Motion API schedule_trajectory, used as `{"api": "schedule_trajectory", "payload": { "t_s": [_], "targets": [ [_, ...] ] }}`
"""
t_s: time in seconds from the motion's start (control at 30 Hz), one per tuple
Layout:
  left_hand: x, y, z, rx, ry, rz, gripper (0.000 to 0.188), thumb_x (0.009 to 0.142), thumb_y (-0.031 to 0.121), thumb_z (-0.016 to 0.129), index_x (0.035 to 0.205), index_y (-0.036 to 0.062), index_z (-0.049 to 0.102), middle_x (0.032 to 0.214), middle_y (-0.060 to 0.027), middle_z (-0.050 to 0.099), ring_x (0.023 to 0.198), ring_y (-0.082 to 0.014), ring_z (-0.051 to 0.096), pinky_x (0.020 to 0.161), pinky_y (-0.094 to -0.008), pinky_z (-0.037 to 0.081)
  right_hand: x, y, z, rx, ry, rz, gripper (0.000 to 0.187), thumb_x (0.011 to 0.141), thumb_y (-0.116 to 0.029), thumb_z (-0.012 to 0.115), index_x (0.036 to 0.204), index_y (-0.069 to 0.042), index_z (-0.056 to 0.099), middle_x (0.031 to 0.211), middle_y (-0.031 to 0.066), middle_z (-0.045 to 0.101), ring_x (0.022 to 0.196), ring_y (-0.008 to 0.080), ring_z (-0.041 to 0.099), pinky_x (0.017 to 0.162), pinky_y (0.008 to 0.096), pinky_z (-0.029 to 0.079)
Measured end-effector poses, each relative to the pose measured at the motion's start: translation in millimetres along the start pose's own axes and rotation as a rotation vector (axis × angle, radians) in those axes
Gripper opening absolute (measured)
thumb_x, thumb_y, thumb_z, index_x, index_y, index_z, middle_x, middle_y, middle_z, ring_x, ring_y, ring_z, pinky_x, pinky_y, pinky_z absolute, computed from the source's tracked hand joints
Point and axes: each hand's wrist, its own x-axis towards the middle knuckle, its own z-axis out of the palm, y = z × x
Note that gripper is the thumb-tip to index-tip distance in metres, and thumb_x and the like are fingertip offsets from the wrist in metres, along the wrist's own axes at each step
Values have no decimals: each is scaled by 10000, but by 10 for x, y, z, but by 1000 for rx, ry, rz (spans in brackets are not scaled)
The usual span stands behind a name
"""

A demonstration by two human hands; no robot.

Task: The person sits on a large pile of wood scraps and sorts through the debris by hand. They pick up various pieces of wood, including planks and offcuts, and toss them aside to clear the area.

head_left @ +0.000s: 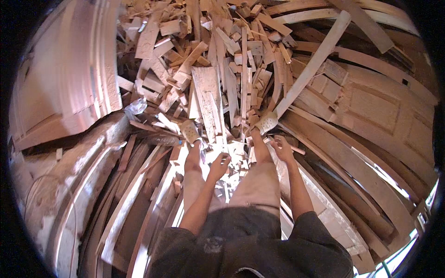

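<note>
My left hand (219, 166) hangs in front of my left knee with its fingers loosely bent and a little apart; nothing shows in it. On the other side, my right hand (282, 149) is held beside my right shin, fingers spread and holding nothing. A short strip of wood (298, 150) lies just beyond that hand. My feet, in beige clogs with holes, the left clog (190, 131) and the right clog (266, 123), stand among wood offcuts. Between them a wide rough board (207, 99) leans on the heap.
A large heap of wood scraps (185, 69) rises ahead. Stacked panels (69, 74) stand at the left above a log (88, 153). To the right lie a panelled door (371, 104), a long slanting plank (315, 62) and several long boards (343, 157). Crumpled clear plastic (136, 107) sits left of my feet.
</note>
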Motion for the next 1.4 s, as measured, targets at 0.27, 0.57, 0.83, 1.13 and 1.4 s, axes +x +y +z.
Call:
{"api": "schedule_trajectory", "payload": {
  "t_s": [0.27, 0.57, 0.83, 1.13, 1.4],
  "targets": [
    [2656, -888, 977, 143, 171, 121, 470, 845, 341, 604, 1098, -44, 514, 1043, -296, 569, 976, -450, 556, 835, -459, 454, 2427, 1223, 1028, 201, -54, 77, 426, 866, -327, 641, 1104, 20, 578, 937, 119, 629, 917, 156, 578, 806, 298, 466],
    [5380, -732, 787, 374, 997, 233, 906, 729, 431, 734, 1232, -192, 309, 1232, -379, 379, 1173, -472, 404, 1016, -454, 331, 4588, 2284, 1748, 142, 594, 117, 760, 672, -518, 750, 1100, 82, 562, 1086, 212, 616, 1018, 276, 600, 872, 343, 448],
    [5823, -843, 748, 188, 809, 153, 876, 651, 377, 814, 1190, -127, 342, 1123, -361, 486, 1110, -450, 493, 885, -435, 452, 4855, 2594, 1673, 373, 379, 148, 773, 672, -490, 776, 1118, 91, 527, 1135, 174, 583, 1002, 221, 585, 833, 334, 472],
    [5878, -844, 839, 67, 690, 283, 642, 704, 382, 757, 1107, -63, 527, 1035, -252, 618, 970, -378, 606, 860, -388, 457, 4408, 2247, 1531, 457, 138, 3, 589, 696, -337, 812, 1115, 4, 578, 1062, 89, 623, 953, 184, 591, 843, 311, 457],
    [5920, -949, 721, 55, 311, 238, 622, 819, 456, 624, 1183, -39, 532, 1057, -169, 644, 957, -274, 605, 856, -341, 439, 4527, 2352, 1579, 481, 26, -89, 623, 748, -377, 765, 1187, 5, 543, 1106, 89, 621, 999, 174, 577, 890, 300, 429]
  ]
}}
